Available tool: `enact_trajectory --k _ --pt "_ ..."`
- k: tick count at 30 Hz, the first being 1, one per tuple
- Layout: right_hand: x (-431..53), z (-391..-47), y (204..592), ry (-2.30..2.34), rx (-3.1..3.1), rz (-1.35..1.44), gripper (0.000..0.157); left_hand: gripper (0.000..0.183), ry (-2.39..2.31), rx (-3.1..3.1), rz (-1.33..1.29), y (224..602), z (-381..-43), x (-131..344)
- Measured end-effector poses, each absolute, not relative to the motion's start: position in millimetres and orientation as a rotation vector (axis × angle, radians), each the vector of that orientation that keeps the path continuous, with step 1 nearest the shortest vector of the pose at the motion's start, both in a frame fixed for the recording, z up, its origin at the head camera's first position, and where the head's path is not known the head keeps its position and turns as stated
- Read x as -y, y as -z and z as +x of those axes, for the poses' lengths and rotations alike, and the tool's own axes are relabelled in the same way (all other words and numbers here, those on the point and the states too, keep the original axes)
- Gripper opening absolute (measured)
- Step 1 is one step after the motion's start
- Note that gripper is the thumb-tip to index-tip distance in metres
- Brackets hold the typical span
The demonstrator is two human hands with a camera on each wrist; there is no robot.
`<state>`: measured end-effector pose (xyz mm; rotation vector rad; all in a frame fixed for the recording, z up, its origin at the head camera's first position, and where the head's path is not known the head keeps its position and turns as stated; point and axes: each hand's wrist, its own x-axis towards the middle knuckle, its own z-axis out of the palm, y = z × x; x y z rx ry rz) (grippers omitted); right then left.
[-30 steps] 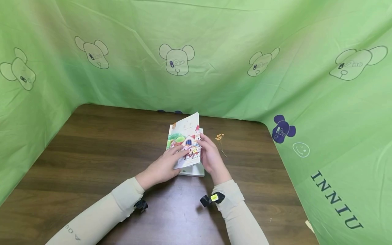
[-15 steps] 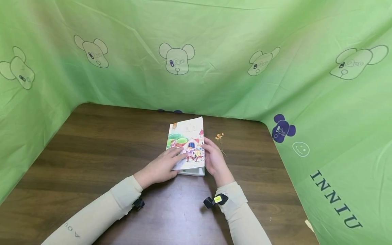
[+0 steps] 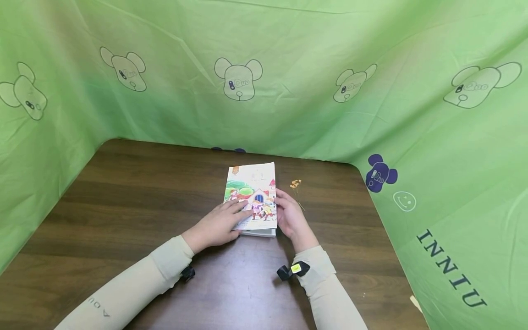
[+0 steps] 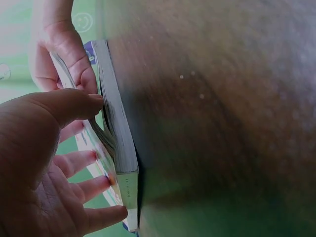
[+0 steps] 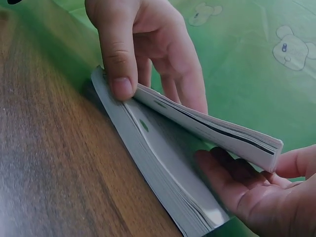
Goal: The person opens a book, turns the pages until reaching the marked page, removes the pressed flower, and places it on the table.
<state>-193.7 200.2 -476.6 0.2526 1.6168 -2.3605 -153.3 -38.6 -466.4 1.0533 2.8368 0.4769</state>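
Observation:
A book [image 3: 251,176] with an illustrated cover of children and a house lies on the wooden table, its upper part lifted slightly from the pages below. My left hand [image 3: 218,224] has spread fingers across the cover's left side. Its thumb [image 5: 121,86] is at the book's lower edge, where the two page sections part. At the right edge my right hand [image 3: 292,217] holds the lifted section, with fingers [image 5: 217,173] inside the gap. Just beyond that hand lies a thin-stemmed sprig of orange-yellow flowers [image 3: 295,184].
Dark brown table [image 3: 136,192] surrounds the book. A green curtain [image 3: 288,123] printed with bear heads encloses the back and sides. A small pale piece [image 3: 415,303] sits at the table's right edge.
The lifted cover and pages have come down and rightward, nearly flat over the lower pages. My right hand has moved slightly right with them; the left hand stays nearly in place.

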Motion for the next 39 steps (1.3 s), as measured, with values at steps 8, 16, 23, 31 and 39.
enact_trajectory --k 8,16,23,31,39 --pt "-212.2 -190.9 473.8 2.345 -1.568 0.285 0.052 0.062 -0.407 -2.838 1.032 466.0 -153.1 37.1" --pt "-221.2 -188.0 469.6 2.313 -1.572 0.245 0.055 0.061 -0.364 -2.846 1.044 465.9 -152.2 37.2" --pt "-229.1 -187.5 468.6 2.316 -1.601 0.228 0.055 0.061 -0.341 -2.840 1.054 465.8 -152.8 37.5" --pt "-239.5 -187.3 466.6 2.308 -1.679 0.208 0.050 0.060 -0.296 -2.836 1.056 465.1 -154.6 36.2" --pt "-241.3 -190.4 462.4 2.306 -1.837 0.211 0.037 0.059 -0.250 -2.850 1.079 464.7 -156.4 35.4"
